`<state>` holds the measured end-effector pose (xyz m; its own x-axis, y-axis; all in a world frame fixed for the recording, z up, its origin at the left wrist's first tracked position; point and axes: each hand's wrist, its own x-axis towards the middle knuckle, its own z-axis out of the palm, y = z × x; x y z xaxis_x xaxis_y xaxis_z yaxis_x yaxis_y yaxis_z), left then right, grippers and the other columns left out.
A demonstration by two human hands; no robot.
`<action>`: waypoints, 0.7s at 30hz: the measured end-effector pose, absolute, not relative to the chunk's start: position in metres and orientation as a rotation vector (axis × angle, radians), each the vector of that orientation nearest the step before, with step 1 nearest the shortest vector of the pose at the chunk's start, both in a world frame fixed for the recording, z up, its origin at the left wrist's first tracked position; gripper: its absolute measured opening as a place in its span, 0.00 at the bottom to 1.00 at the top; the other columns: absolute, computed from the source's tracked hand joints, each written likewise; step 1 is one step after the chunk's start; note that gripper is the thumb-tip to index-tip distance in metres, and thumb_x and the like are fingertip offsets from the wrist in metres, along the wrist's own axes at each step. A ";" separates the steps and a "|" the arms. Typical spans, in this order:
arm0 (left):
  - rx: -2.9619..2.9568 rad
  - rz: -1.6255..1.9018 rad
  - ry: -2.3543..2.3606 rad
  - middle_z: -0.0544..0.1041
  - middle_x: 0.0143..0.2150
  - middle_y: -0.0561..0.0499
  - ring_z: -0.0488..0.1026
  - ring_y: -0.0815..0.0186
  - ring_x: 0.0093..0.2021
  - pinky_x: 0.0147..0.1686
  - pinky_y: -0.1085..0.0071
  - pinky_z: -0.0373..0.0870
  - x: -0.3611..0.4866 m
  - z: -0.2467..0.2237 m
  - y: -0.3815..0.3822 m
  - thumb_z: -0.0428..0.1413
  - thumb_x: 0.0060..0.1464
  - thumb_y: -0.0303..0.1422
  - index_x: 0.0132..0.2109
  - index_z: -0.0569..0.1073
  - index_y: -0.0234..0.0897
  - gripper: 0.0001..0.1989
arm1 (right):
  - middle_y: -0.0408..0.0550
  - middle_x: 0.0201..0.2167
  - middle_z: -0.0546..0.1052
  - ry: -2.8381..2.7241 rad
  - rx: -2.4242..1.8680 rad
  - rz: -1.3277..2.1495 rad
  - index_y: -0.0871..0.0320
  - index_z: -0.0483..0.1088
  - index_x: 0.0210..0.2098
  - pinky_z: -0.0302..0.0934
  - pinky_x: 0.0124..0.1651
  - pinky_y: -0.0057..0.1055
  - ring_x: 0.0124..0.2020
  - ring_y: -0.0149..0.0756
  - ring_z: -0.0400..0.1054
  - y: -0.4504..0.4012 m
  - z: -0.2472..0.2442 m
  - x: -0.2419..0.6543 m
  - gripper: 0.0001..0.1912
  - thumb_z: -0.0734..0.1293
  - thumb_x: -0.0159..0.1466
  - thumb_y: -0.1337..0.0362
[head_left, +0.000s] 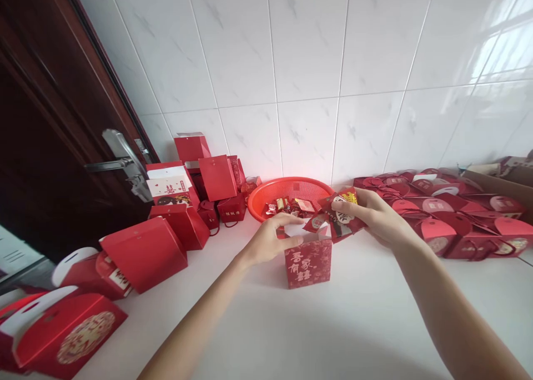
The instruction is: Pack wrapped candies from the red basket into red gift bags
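Note:
A small red gift box (pixel 308 263) with pale Chinese characters stands upright on the white surface, its top unfolded. My left hand (pixel 272 237) grips the box's upper left edge, thumb at the near rim. Just above the box's right side, my right hand (pixel 377 213) is closed on red printed candy packets (pixel 343 216), which have a cartoon figure and a bit of gold. Their lower left corner overlaps the opening; I cannot tell whether it touches the box. Behind the box sits an orange-red plastic basket (pixel 260 194) with wrapped candies (pixel 285 204) inside.
Several red gift boxes (pixel 145 252) stand along the left, near a dark door (pixel 45 91) with a metal handle. Rows of closed red boxes (pixel 458 213) fill the right, beside a cardboard box (pixel 499 186). A tiled wall (pixel 308 58) rises behind.

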<state>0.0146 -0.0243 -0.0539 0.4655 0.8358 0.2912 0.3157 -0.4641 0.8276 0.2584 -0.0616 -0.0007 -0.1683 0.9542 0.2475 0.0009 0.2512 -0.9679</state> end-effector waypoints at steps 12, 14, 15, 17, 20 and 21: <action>2.085 1.099 0.828 0.82 0.48 0.46 0.79 0.59 0.48 0.49 0.64 0.77 0.041 -0.018 -0.032 0.60 0.62 0.39 0.49 0.82 0.40 0.13 | 0.47 0.28 0.77 -1.363 -0.859 1.185 0.58 0.73 0.31 0.65 0.32 0.31 0.30 0.37 0.70 -0.057 -0.003 0.247 0.23 0.80 0.49 0.47; 2.121 1.091 0.852 0.83 0.46 0.47 0.79 0.59 0.46 0.49 0.64 0.77 0.039 -0.016 -0.033 0.59 0.62 0.37 0.49 0.82 0.39 0.12 | 0.46 0.27 0.76 -1.354 -0.859 1.166 0.58 0.72 0.30 0.64 0.30 0.29 0.29 0.36 0.69 -0.057 -0.001 0.253 0.22 0.80 0.49 0.49; 2.149 1.092 0.874 0.83 0.44 0.47 0.79 0.59 0.45 0.48 0.63 0.77 0.037 -0.016 -0.034 0.59 0.62 0.37 0.48 0.82 0.39 0.12 | 0.46 0.26 0.75 -1.355 -0.860 1.149 0.58 0.72 0.29 0.63 0.29 0.29 0.28 0.35 0.69 -0.057 0.000 0.257 0.22 0.80 0.50 0.49; 2.211 1.094 0.920 0.82 0.40 0.47 0.79 0.59 0.41 0.45 0.62 0.77 0.033 -0.016 -0.035 0.58 0.63 0.36 0.45 0.82 0.39 0.10 | 0.46 0.25 0.75 -1.372 -0.856 1.129 0.58 0.72 0.29 0.63 0.27 0.29 0.27 0.35 0.69 -0.058 0.001 0.268 0.21 0.79 0.52 0.49; 2.289 1.095 0.946 0.82 0.38 0.47 0.78 0.59 0.39 0.43 0.63 0.76 0.031 -0.017 -0.036 0.57 0.62 0.33 0.41 0.82 0.38 0.08 | 0.48 0.27 0.77 -1.488 -0.831 1.157 0.58 0.73 0.31 0.67 0.28 0.32 0.28 0.39 0.72 -0.061 0.003 0.284 0.18 0.77 0.57 0.51; 2.307 1.096 0.945 0.82 0.38 0.47 0.78 0.60 0.39 0.42 0.64 0.76 0.031 -0.018 -0.036 0.57 0.61 0.31 0.40 0.82 0.38 0.07 | 0.49 0.28 0.78 -1.556 -0.825 1.182 0.58 0.74 0.33 0.69 0.28 0.33 0.29 0.40 0.73 -0.062 0.004 0.288 0.17 0.77 0.58 0.52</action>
<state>0.0312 -0.0360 -0.0176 0.4595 0.7264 0.5111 0.3993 -0.6830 0.6117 0.2877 -0.0622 0.0043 -0.2926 0.9097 0.2949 -0.0406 0.2963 -0.9542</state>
